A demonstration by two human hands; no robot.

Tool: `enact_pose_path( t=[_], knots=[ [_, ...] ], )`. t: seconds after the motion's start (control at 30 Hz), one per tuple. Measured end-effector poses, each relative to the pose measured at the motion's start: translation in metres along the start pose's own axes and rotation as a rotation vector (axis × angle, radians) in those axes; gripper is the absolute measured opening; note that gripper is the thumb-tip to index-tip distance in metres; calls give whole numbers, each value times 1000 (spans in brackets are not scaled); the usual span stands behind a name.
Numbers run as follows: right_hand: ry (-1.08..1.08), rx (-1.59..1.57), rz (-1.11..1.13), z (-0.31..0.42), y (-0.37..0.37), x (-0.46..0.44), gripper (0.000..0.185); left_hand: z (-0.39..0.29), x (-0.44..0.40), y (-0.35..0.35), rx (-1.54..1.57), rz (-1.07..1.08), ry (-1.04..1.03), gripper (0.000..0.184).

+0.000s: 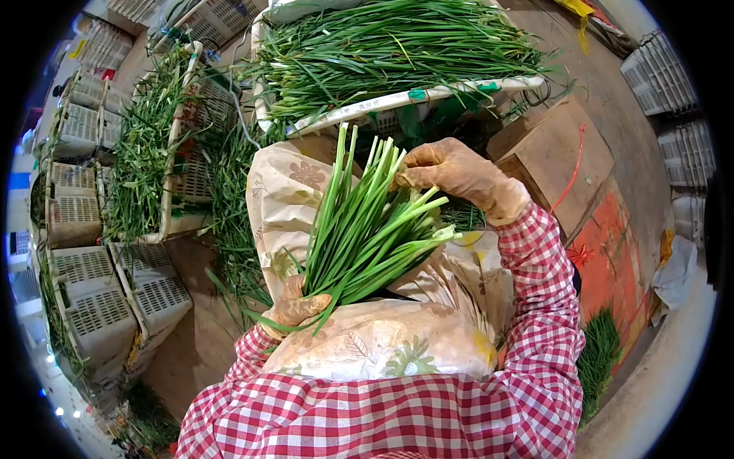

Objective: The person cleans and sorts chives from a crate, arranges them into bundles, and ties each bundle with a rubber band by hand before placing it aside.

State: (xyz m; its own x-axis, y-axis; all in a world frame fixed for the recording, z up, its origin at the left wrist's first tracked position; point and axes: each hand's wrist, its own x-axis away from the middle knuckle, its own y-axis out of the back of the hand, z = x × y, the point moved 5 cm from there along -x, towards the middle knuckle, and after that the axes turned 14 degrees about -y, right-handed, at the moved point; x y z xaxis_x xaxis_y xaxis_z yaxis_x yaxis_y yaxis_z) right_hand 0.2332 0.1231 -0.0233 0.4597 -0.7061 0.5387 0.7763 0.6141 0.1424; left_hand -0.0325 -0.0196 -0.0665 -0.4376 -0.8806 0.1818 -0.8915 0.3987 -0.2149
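A bunch of garlic chives (359,229) lies across my lap, its pale cut ends fanned toward the upper right. My left hand (294,306), in a stained glove, is closed around the leafy lower part of the bunch. At the pale ends, my right hand (459,176), gloved too, has its thumb and fingers pinched together at the stalks; its fingertips partly hide what they grip. Under the bunch spreads a flower-patterned apron (367,336), soiled with brown marks. In front of my knees, a white crate (413,96) is heaped with more long chives (397,53).
To the left stands another crate (174,153) full of loose green trimmings (141,145), with several stacked crates (92,294) beyond. A cardboard box (558,164) sits by my right arm, near a red string (573,172). More chives (600,359) lie on the floor at right.
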Motion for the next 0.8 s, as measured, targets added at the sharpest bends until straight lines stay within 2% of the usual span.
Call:
enact_pose_path(
  t=[0.07, 0.13, 0.17, 0.23, 0.3, 0.33, 0.4, 0.43, 0.47, 0.53, 0.6, 0.63, 0.67, 0.7, 0.73, 0.77, 0.8],
  knots=[
    [31, -64, -8, -7, -5, -6, 34, 7, 1, 5, -10, 21, -5, 52],
    [118, 161, -438, 6, 7, 6, 27, 14, 2, 11, 76, -56, -48, 58],
    [250, -47, -511, -6, 17, 1, 24, 18, 2, 14, 164, -135, -88, 60],
    [256, 20, -860, -13, 56, 16, 23, 28, 1, 24, 337, -285, -169, 65],
    [240, 198, -1235, -40, 99, 31, 25, 40, 3, 36, 510, -443, -253, 70],
    [194, 364, -1356, -37, 106, 51, 26, 45, 3, 38, 527, -391, -281, 78],
    [63, 642, -1595, -50, 128, 75, 27, 61, 11, 54, 502, -351, -289, 78],
    [-28, 754, -1720, -67, 141, 82, 26, 83, 21, 71, 579, -362, -223, 83],
    [-19, 752, -1716, -80, 152, 84, 26, 105, 31, 88, 656, -378, -156, 88],
    [-447, 815, -1699, -111, 175, 87, 23, 92, 26, 78, 675, -342, -153, 84],
    [-303, 873, -1507, -152, 168, 57, 21, 63, 15, 56, 707, -262, -130, 78],
    [-246, 732, -1399, -147, 138, 50, 25, 49, 10, 45, 723, -220, -114, 75],
    [-387, 818, -1152, -136, 109, 36, 31, 39, 5, 35, 740, -178, -98, 72],
    [-436, 702, -846, -107, 75, 31, 29, 35, 3, 30, 757, -137, -84, 70],
    [-295, 1004, -551, -134, 52, 4, 25, 51, 4, 36, 757, -185, -50, 68],
    [67, 907, -391, -125, 15, 6, 25, 34, 0, 28, 697, -195, -96, 69],
    [-30, 616, -147, -96, -20, 14, 27, 28, -5, 27, 630, -177, -109, 72]
  ],
)
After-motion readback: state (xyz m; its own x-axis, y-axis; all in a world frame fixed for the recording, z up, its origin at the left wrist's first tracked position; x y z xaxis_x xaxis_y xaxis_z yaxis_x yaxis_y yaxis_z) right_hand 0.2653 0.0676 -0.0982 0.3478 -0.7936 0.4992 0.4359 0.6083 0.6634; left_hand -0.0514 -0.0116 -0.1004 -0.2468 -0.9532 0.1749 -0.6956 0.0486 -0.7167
